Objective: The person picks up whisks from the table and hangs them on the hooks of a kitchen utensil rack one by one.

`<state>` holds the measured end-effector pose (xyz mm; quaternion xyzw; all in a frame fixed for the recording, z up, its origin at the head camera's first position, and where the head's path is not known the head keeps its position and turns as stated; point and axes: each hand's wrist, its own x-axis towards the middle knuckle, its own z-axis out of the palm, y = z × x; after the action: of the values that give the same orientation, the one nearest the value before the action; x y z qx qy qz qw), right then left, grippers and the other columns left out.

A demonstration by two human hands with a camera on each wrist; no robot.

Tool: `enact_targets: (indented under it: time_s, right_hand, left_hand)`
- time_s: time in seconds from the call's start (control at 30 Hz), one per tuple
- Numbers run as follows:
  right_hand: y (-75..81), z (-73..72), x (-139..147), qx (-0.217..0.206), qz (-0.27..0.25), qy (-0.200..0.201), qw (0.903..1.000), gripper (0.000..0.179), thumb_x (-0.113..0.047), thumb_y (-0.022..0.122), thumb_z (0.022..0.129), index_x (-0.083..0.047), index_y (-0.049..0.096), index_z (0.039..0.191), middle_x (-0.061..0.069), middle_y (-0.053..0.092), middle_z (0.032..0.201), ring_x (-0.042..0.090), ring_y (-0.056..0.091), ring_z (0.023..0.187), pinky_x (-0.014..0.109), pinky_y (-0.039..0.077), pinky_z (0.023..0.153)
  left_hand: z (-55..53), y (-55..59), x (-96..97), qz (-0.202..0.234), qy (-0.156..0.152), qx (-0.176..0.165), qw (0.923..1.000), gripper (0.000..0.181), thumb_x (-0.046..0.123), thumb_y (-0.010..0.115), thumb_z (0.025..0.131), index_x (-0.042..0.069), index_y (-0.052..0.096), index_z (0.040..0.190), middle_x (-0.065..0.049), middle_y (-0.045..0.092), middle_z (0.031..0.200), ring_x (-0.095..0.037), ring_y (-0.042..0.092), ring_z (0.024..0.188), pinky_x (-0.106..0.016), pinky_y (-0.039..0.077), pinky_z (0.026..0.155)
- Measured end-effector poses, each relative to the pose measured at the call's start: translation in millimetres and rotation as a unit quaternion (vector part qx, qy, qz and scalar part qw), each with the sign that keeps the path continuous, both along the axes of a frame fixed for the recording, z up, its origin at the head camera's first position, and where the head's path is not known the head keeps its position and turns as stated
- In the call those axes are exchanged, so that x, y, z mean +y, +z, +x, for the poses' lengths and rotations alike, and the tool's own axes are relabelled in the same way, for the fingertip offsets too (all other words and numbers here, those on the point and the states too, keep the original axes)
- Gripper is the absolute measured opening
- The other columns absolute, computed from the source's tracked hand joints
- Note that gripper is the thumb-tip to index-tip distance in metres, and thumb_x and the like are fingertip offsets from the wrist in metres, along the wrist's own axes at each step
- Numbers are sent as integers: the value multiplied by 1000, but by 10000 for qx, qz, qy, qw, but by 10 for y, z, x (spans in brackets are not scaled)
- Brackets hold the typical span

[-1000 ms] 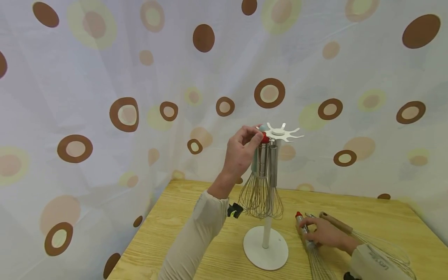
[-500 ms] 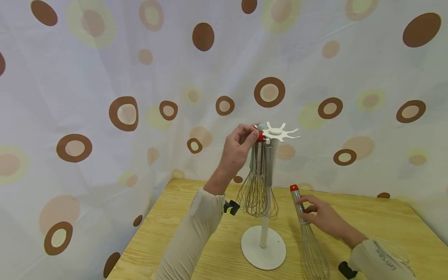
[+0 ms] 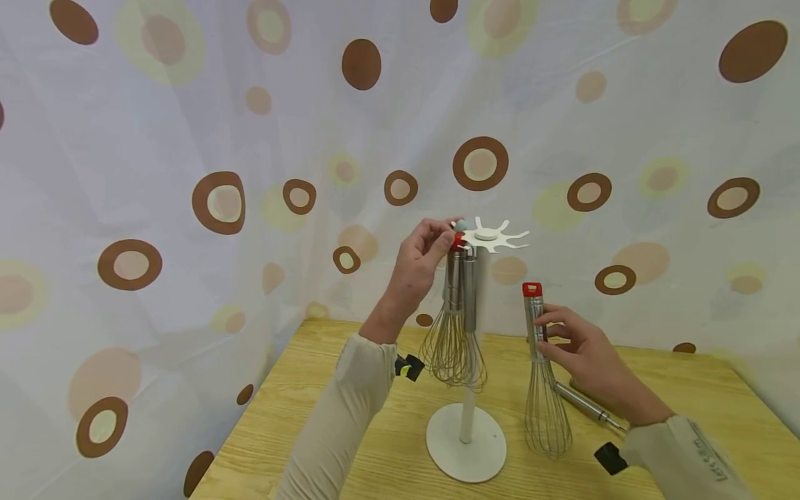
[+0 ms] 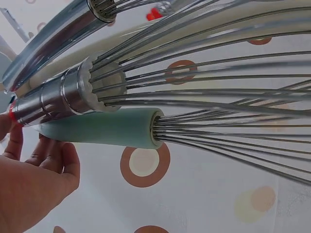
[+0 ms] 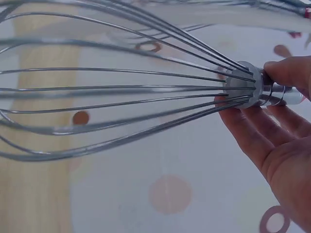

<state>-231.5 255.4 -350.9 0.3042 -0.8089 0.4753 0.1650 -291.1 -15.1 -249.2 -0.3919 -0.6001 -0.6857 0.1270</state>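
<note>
My left hand (image 3: 412, 267) is up at the white rotating rack (image 3: 486, 235), its thumb and fingers pinching the red end of a steel-handled whisk (image 3: 454, 285). Close beside that whisk hang a whisk with a pale green handle (image 4: 107, 130) and another with a plain steel handle (image 3: 471, 295). To the right of the stand, my right hand (image 3: 590, 354) holds a second red-ended whisk (image 3: 532, 312) by its steel handle, upright with the wires down. In the right wrist view, thumb and fingers close around the handle just above its wires (image 5: 160, 90).
The rack's round white base (image 3: 465, 455) stands on the wooden table (image 3: 350, 444). A steel-handled whisk (image 3: 587, 404) lies on the table below my right hand, partly hidden. Behind everything hangs a dotted curtain (image 3: 350, 125).
My right hand has lifted the red-ended whisk from the table and turned it upright. My left hand stays at the rack's top, while the rack shifts slightly left in view.
</note>
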Motion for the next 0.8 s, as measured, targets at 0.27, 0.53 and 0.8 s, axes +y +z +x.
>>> enact_targets:
  time_s: [0.27,0.53,0.8]
  right_hand:
    - [405,33,-134,7,-1403,2972,9444,31,23,45,88,7,47,115,10,45,133,27,62,106,35,55,77]
    - [690,-8,-310,-337,-1825,4360,8806,37,24,38,90,3,45,119,19,45,132,34,58,110,46,51,84]
    - [746,-85,-386,-822,-2160,4972,8363,35,21,35,92,2,45,121,24,32,145,38,56,110,51,49,86]
  left_hand:
    - [-51,-14,-36,-14,-83,44,10000,12,9,42,101,-2,48,102,-19,50,135,-15,46,126,-31,37,103]
    - [-78,-10,-67,-16,-171,50,9998,13,9,40,102,-2,47,102,-19,48,136,-16,46,126,-32,38,102]
    - [-83,-3,-79,-126,-180,-56,9997,14,12,40,102,0,47,105,-17,49,137,-16,44,128,-32,32,106]
